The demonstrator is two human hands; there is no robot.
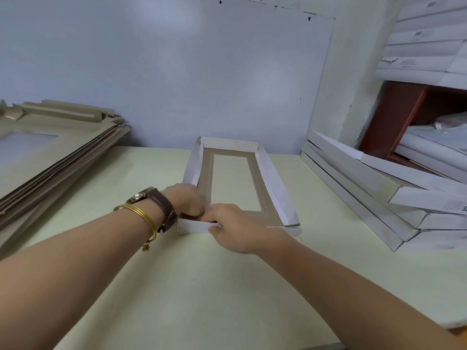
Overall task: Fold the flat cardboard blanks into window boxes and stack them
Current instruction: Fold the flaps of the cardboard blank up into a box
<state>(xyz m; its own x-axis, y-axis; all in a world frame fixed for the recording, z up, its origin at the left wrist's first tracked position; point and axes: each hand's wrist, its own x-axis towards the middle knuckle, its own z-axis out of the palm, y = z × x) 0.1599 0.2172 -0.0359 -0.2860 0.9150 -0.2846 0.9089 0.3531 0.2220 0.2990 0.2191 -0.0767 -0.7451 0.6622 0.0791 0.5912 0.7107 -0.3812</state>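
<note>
A partly folded window box (267, 173) lies on the pale table (227, 286), its white side walls standing and its tan inside face with a long clear window facing up. At its near left corner both hands work on the near end flap. My left hand (187, 199), with a watch and gold bangles on the wrist, presses its curled fingers into the corner. Beside it, my right hand (231, 227) pinches the white near flap from above. A pile of flat tan blanks (50, 157) lies at the left. Folded white boxes (379, 198) are stacked at the right.
A pale blue wall stands close behind the table. At the far right a red-brown shelf unit (404, 114) holds papers, with more white boxes (429, 46) piled on top of it. The table's near edge runs along the bottom right.
</note>
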